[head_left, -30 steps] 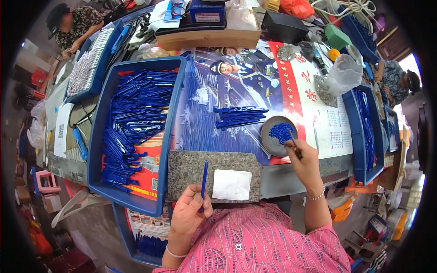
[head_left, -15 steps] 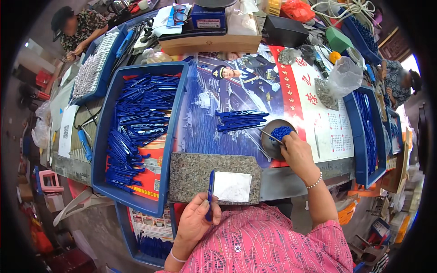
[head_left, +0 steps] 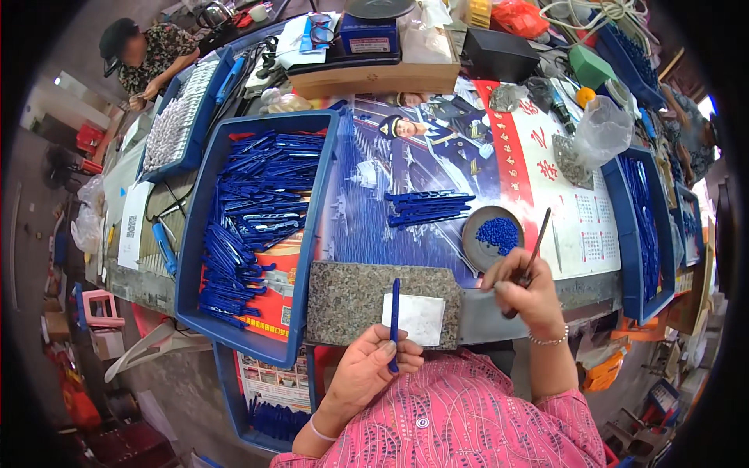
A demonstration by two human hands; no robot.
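My left hand (head_left: pixel 373 360) pinches a slim blue plastic stick (head_left: pixel 395 320), which stands upright in front of a white paper square (head_left: pixel 421 320). That paper lies on a speckled stone slab (head_left: pixel 343 300). My right hand (head_left: pixel 524 288) is closed around a thin dark rod (head_left: pixel 540 240), whose slender end points up and away. Whether its fingertips also hold something small, I cannot make out. Just beyond this hand sits a shallow round dish (head_left: pixel 477 253) with small blue beads (head_left: pixel 497 234) in it. Left of the dish lies a loose pile of blue sticks (head_left: pixel 429 207).
A large blue tray (head_left: pixel 189 257) of blue sticks stands at the left, with a tray of white sticks (head_left: pixel 181 105) behind it. Another blue tray (head_left: pixel 665 273) is at the right. A wooden box (head_left: pixel 374 79) stands at the back. Two other people sit beyond the table.
My right hand has drawn back from the dish toward me, and the rod has swung from the beads to point upward. My left hand still holds the blue stick, now more upright.
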